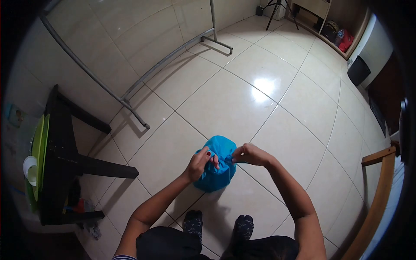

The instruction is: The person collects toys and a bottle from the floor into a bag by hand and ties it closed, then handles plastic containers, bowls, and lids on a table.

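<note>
A bright blue bag point(215, 178) of soft, thin material hangs or stands in front of my feet, its top gathered and creased. My left hand point(199, 165) is closed on the left side of the gathered top, with dark-painted nails showing. At the right side of the same top, my right hand point(251, 154) pinches a bit of the blue material between thumb and fingers. The bag looks rounded. What is inside it is hidden, and I cannot tell whether its base touches the floor.
A grey metal rack point(167, 54) runs along the left wall. A dark table point(60, 151) with green trays point(40, 151) stands at left. A wooden frame point(378, 190) is at right; a tripod point(279, 11) and shelf unit point(318, 8) are at the back. Pale tiles point(208, 104) cover the floor.
</note>
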Tool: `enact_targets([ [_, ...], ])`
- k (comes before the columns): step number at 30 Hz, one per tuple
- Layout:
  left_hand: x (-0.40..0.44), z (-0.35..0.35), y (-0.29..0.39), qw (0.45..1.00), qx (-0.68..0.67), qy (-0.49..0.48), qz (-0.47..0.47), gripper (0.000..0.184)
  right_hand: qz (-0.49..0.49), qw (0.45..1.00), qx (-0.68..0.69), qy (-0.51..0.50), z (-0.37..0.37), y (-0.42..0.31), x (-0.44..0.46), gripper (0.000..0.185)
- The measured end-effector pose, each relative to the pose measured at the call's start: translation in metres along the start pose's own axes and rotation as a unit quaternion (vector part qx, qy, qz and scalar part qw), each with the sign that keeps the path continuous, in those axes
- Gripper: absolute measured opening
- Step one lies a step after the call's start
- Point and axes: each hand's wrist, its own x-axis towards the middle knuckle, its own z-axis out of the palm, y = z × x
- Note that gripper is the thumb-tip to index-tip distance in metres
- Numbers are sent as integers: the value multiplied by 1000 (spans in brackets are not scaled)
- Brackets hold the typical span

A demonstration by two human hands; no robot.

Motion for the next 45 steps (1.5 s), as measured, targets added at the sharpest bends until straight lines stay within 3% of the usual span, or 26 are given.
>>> enact_targets([
  [1, 4, 6, 2, 1000, -2, -2, 1, 19, 8, 998, -13, 64, 2, 0, 1, 20],
  [3, 9, 17, 9, 956, 269, 112, -25, 19, -4, 991, 50, 121, 13, 7, 4, 17],
  [5, 14, 21, 12, 948, 283, 148, -7, 23, -43, 909, 362, 202, 28, 17, 12, 14],
  [7, 15, 22, 21, 945, 280, 141, -94, 33, -40, 905, 366, 212, 37, 15, 14, 13],
  [8, 14, 20, 13, 944, 281, 143, -94, 33, -40, 898, 377, 224, 42, 13, 14, 14],
  [10, 11, 20, -2, 912, 380, 157, 7, 42, -66, 875, 418, 235, 50, 10, 15, 13],
  [11, 9, 20, -9, 911, 380, 159, 6, 42, -66, 876, 418, 232, 53, 10, 16, 13],
  [14, 7, 24, -2, 891, 441, 99, -53, 49, -104, 872, 398, 266, 60, 9, 17, 7],
  [17, 10, 17, -13, 867, 491, 76, -32, 48, -146, 907, 280, 279, 63, 6, 19, 7],
  [19, 9, 16, -15, 894, 442, 56, 54, 37, -132, 939, 224, 227, 56, 7, 19, 14],
  [20, 8, 14, -16, 893, 443, 54, 53, 37, -132, 938, 226, 228, 53, 7, 19, 14],
  [22, 7, 10, -16, 937, 344, 38, 55, 26, -268, 932, -14, 244, 45, 0, 18, 26],
  [23, 7, 7, -17, 937, 342, 36, 54, 26, -266, 932, -14, 245, 42, -6, 16, 26],
  [25, 8, 3, -19, 945, 321, 31, 42, 22, -227, 880, -175, 379, 37, -25, 10, 30],
  [27, 9, 4, -20, 937, 343, 28, 60, 21, -188, 900, -114, 377, 31, -26, 12, 28],
  [29, 9, 3, -18, 927, 367, 25, 77, 20, -96, 966, -53, 233, 31, -14, 18, 25],
  [31, 8, 4, -13, 945, 326, 17, 30, 11, -117, 960, -61, 248, 33, -9, 20, 21],
  [35, 7, 8, -7, 946, 324, 28, 15, 15, -90, 951, -47, 293, 37, -13, 22, 12],
  [37, 7, 11, -7, 962, 255, 97, -3, 18, -68, 946, -56, 311, 40, -13, 23, 9],
  [42, 7, 9, -6, 951, 299, 70, -22, 18, -122, 938, -18, 324, 44, -5, 26, 14],
  [45, 6, 4, -11, 931, 361, 46, -2, 18, -67, 947, -43, 310, 42, -26, 17, 9],
])
